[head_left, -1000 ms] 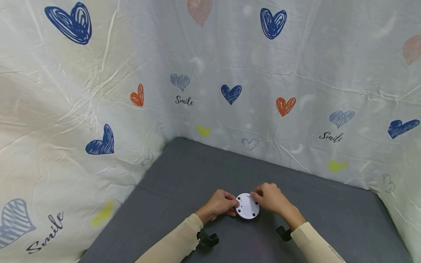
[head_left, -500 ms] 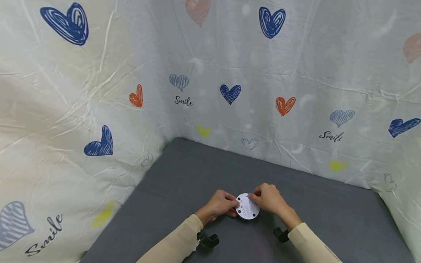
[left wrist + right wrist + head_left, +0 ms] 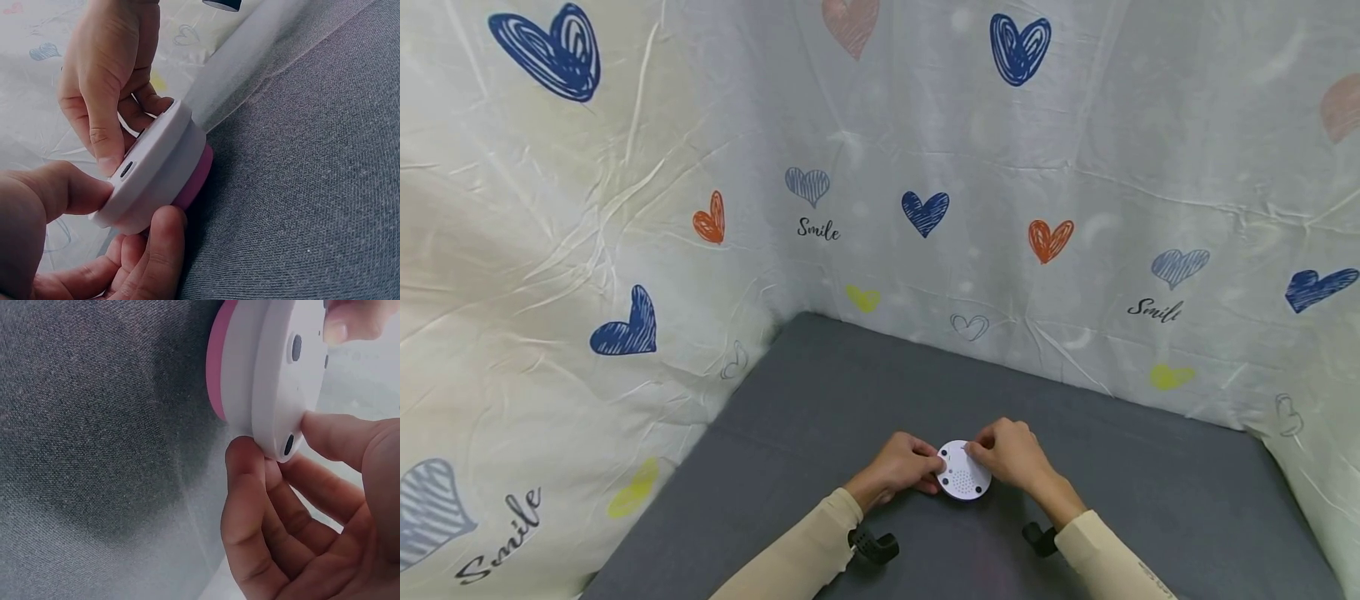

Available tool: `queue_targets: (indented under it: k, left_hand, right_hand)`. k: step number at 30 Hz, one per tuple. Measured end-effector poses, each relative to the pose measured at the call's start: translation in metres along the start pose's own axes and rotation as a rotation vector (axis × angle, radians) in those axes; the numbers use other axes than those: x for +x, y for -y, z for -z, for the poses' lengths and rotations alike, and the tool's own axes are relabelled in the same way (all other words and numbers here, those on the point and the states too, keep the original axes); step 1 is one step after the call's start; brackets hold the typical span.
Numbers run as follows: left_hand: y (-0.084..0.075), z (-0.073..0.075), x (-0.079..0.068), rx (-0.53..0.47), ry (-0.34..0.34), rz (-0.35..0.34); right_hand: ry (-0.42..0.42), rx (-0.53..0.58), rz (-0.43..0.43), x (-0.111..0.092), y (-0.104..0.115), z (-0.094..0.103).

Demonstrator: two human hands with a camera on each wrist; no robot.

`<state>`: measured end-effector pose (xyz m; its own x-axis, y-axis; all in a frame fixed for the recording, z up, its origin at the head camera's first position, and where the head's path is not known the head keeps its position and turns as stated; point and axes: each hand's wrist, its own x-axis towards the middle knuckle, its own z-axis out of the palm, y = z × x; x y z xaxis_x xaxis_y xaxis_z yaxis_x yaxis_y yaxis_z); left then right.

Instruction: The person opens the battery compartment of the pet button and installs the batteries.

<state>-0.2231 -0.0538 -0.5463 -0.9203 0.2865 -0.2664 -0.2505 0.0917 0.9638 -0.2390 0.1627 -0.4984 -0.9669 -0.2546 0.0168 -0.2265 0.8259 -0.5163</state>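
Note:
A round white device [image 3: 965, 479] lies underside up over the grey cloth, showing dark rubber feet and a patch of small holes. In the left wrist view a small dark port [image 3: 127, 169] shows on its side wall, and a pink layer [image 3: 195, 176] faces the cloth. My left hand [image 3: 901, 462] pinches its left edge, thumb on the upper face and fingers below. From the far right side my right hand [image 3: 1015, 452] pinches the rim; its thumb [image 3: 334, 439] presses beside a rubber foot [image 3: 289, 444], with fingertips against the side wall.
Dark grey cloth [image 3: 850, 383] covers the table. Behind and to the left hangs a white curtain [image 3: 880, 150] printed with hearts and "Smile". Black straps or camera mounts [image 3: 876, 547] sit at both wrists, below beige sleeves [image 3: 797, 550].
My right hand has shifted slightly left along the device's far rim, its thumb lying further over the upper face. The left hand and the device stay nearly in place.

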Motion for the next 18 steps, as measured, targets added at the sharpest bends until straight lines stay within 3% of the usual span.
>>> queue_targets:
  k: [14, 18]
  left_hand:
    - [-0.001, -0.001, 0.000, -0.010, 0.001, 0.009]
    - [-0.002, -0.001, 0.000, -0.009, 0.001, 0.009]
  right_hand:
    - [0.034, 0.016, -0.008, -0.007, -0.010, 0.018]
    - [0.085, 0.040, 0.012, -0.011, -0.016, 0.021]
